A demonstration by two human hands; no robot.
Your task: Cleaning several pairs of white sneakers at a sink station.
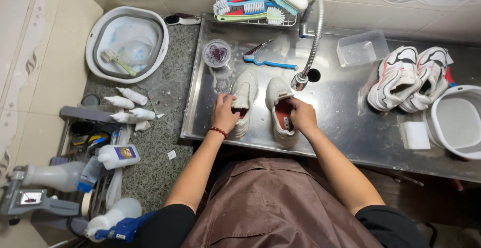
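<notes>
Hands clamp two white sneakers near the front edge of the steel sink tray, left hand on the left sneaker, right hand on the right sneaker, bare metal rightward, faucet overhead, blue brush behind.

I see both forearms reaching forward, bare to the elbows. My left hand, a beaded band at its wrist, curls closed; my right hand curls likewise.

white sneakers, red insole, brown apron
</notes>
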